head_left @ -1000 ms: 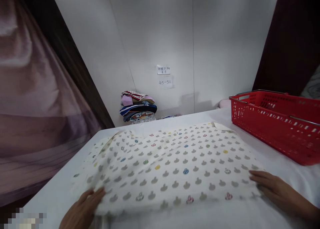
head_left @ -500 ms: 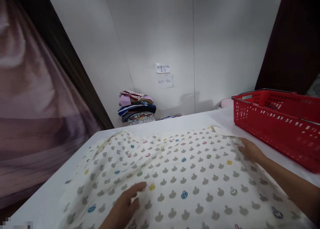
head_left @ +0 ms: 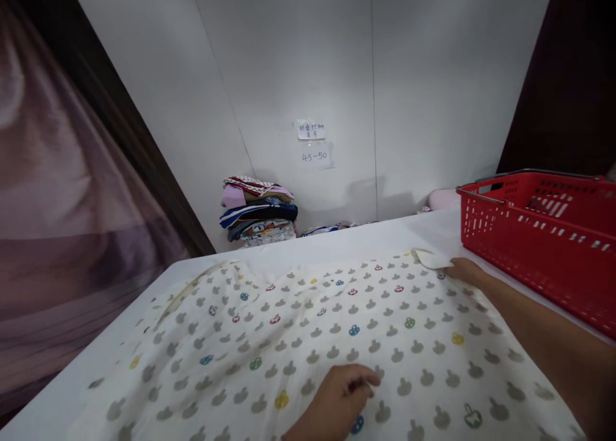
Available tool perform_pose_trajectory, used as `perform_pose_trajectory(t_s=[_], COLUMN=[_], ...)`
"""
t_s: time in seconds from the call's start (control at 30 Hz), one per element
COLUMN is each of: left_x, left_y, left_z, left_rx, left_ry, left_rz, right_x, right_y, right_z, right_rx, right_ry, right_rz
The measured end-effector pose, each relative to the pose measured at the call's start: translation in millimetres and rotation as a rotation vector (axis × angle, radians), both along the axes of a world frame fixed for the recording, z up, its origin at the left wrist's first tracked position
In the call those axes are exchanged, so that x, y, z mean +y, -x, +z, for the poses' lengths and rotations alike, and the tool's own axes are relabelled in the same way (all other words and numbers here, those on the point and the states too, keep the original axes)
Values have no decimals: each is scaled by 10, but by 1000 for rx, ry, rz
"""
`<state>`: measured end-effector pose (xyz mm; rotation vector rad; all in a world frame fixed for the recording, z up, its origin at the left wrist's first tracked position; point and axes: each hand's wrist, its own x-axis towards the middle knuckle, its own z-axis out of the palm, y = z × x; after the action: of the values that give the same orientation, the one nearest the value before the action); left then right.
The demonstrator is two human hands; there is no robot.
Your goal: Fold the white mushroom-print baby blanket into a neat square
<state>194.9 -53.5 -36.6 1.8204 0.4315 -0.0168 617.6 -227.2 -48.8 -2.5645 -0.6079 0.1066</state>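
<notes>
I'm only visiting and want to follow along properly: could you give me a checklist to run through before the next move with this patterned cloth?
1. Right hand at the far right corner of the patterned cloth: ok, beside the turned-over flap.
2. Left hand gripping the cloth: cannot tell; it is over the printed face, fingers curled.
3. Cloth lying fully flat: not ok; there is that flap, plus wrinkles toward the left.
4. Red basket apart from the cloth: ok, it stands to the right.
5. Clothes pile apart from the cloth: ok, it is beyond it, near the wall.
6. Near edge straight: cannot tell; it runs out of the picture.
</notes>
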Motion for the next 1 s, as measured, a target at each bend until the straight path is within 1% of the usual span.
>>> perform_pose_trajectory(t_s=[0.07,0.13,0.17,0.2,0.27,0.3,0.37,0.4,0.43,0.47,0.5,0.53,0.6,0.67,0.73,0.8,0.9,0.97,1.0], left_x=[-72,-122,-143,-165,-210,-233,-273,-289,-302,-310,-316,-319,-322,-329,-345,-369,-402,-410,-406], left_y=[-144,-260,-305,-340,-376,-375,-331,-287,-231,-165,-94,-22,102,181,214,221,221,225,229], left_z=[78,113,119,120,112,105,87,75,63,51,41,33,22,5,-35,-103,-220,-270,-280], left_rx=[-51,-92,-109,-125,-162,-195,-290,-333,-369,-393,-409,-424,-457,-443,-384,-347,-351,-315,-296], left_ry=[160,351,469,600,865,979,1143,1194,1221,1230,1226,1213,1159,1107,1070,1053,994,893,808], left_rz=[46,140,201,261,349,374,415,438,471,513,562,608,692,704,679,671,720,757,773], right_x=[99,225,290,349,428,440,412,385,364,357,370,407,535,688,803,856,848,827,818], right_y=[209,573,815,1090,1701,2010,2563,2780,2947,3062,3129,3157,3141,3104,3101,3137,3198,3206,3197], right_z=[171,388,496,589,701,711,646,585,518,451,392,342,271,222,170,107,8,-36,-45], right_rx=[90,170,221,232,172,149,199,270,342,388,407,395,305,211,165,165,149,108,91], right_ry=[-25,-66,-113,-147,-138,-109,-40,-14,3,2,-17,-48,-115,-143,-122,-98,-98,-120,-137], right_rz=[61,150,201,288,472,548,749,866,950,998,1012,992,897,797,747,758,784,781,784])
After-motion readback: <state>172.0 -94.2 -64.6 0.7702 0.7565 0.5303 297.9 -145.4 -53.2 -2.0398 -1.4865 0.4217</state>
